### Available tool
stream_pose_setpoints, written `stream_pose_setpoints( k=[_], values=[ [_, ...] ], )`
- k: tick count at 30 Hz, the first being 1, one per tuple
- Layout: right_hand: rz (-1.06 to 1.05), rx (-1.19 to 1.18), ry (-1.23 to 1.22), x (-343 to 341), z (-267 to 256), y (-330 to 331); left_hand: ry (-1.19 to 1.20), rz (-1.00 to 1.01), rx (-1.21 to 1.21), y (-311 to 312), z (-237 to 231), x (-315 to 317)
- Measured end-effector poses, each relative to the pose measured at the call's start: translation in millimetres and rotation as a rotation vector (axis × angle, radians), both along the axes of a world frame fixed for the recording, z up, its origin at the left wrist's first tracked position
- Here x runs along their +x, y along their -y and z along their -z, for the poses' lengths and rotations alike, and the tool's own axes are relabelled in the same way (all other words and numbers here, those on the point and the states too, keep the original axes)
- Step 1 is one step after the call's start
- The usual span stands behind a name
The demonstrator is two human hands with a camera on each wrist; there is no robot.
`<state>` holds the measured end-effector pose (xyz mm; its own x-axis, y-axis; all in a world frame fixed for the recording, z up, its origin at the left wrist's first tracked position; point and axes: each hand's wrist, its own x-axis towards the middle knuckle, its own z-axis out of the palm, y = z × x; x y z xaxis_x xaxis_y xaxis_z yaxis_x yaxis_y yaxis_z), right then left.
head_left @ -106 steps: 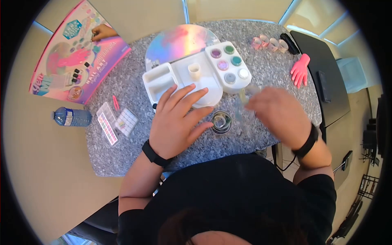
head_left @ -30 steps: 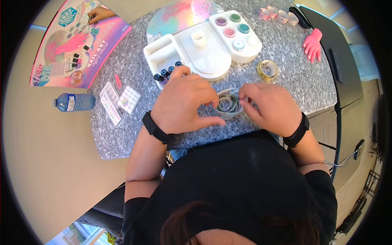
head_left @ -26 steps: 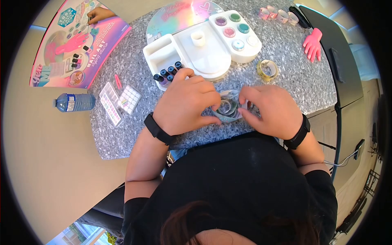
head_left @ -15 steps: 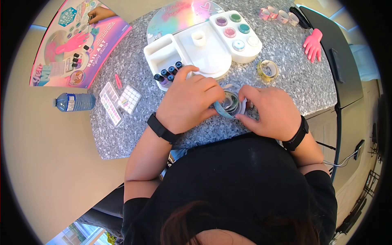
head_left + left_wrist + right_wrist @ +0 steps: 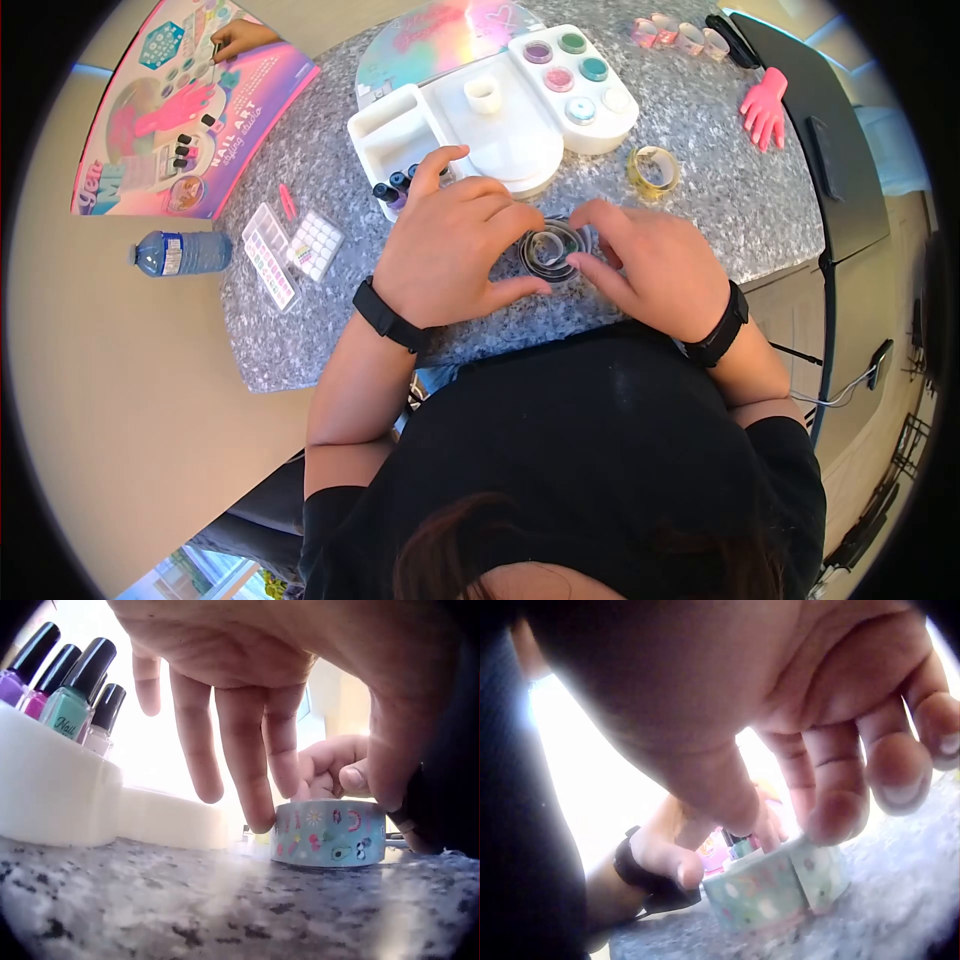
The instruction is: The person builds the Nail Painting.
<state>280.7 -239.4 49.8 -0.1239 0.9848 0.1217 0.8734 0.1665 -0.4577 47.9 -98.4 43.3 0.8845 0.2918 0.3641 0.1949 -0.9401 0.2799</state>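
A coiled light-blue printed strip (image 5: 534, 264) stands on edge on the speckled table, with more coils nested inside. Its outer band (image 5: 330, 834) carries a daisy, avocado and other small pictures in the left wrist view. My left hand (image 5: 445, 245) arches over its left side, fingers fairly straight, one fingertip right at the band. On the other side, my right hand (image 5: 660, 265) pinches the rim, thumb at the inside and forefinger outside. In the right wrist view an overlapping strip end (image 5: 821, 874) shows beneath that forefinger.
A gold-patterned roll (image 5: 652, 188) sits behind my right hand. Beyond is a white tray (image 5: 515, 140) with glitter pots (image 5: 560, 78) and nail polish bottles (image 5: 71, 705). Right are a pink model hand (image 5: 765, 105) and pink rolls (image 5: 690, 40); left, a water bottle (image 5: 185, 253) and printed box (image 5: 190, 120).
The right hand moved the gold roll back and right, then returned to the coil. A loosened outer loop, tilted half a second ago, now sits closer around the coil. My left fingers eased off it.
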Motion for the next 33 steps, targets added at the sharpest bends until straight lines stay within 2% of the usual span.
stream_pose_setpoints(
  k=[2, 6, 9, 13, 16, 20, 22, 23, 25, 26, 28, 29, 31, 33],
  values=[
    [0.0, 0.024, 0.002, 2.0, 5.8, -0.9, -0.118, -0.008, 0.001, -0.9, 1.8, 0.4],
    [-0.002, 0.13, -0.072, -0.4, 11.0, -6.1, -0.095, -0.014, 0.047, 0.1, 1.5, 0.7],
    [0.022, 0.206, -0.073, 0.5, 8.4, -6.9, 0.012, -0.048, 0.035, 0.9, 0.0, -1.2],
    [0.094, 0.201, -0.051, 12.9, 0.1, -7.1, 0.017, -0.05, 0.092, -3.1, 3.7, -3.7],
    [0.269, 0.274, 0.121, 29.5, -6.5, -6.9, 0.013, -0.028, 0.084, -1.1, 4.7, -1.1],
    [0.35, 0.221, 0.245, 44.7, 9.3, -3.0, 0.038, -0.004, 0.04, 2.8, -0.5, 1.2],
    [0.318, 0.078, 0.199, 42.6, 11.8, -0.9, 0.079, -0.018, 0.042, 5.0, -3.4, 2.1],
    [0.317, 0.079, 0.197, 40.3, 10.6, -1.3, 0.119, -0.032, 0.044, 5.6, -3.9, 3.0],
    [0.152, 0.232, 0.11, 31.1, 3.6, -3.1, 0.192, -0.042, 0.014, 7.1, -0.9, 9.0],
    [0.152, 0.23, 0.105, 25.5, -2.9, -2.1, 0.265, -0.051, -0.019, 8.1, 1.1, 11.4],
    [-0.076, 0.321, 0.098, 13.7, -15.8, -0.2, 0.285, -0.027, -0.011, 7.6, 4.8, 13.9],
    [-0.074, 0.322, 0.094, 9.0, -16.4, -0.8, 0.311, -0.002, -0.001, 7.1, 6.4, 14.0],
    [-0.211, 0.321, -0.008, 2.8, -18.1, -2.3, 0.299, 0.013, 0.038, 4.4, 8.6, 9.9],
    [-0.193, 0.281, -0.012, -0.5, -21.1, -1.6, 0.291, 0.026, 0.076, 3.4, 6.5, 6.6]
  ],
)
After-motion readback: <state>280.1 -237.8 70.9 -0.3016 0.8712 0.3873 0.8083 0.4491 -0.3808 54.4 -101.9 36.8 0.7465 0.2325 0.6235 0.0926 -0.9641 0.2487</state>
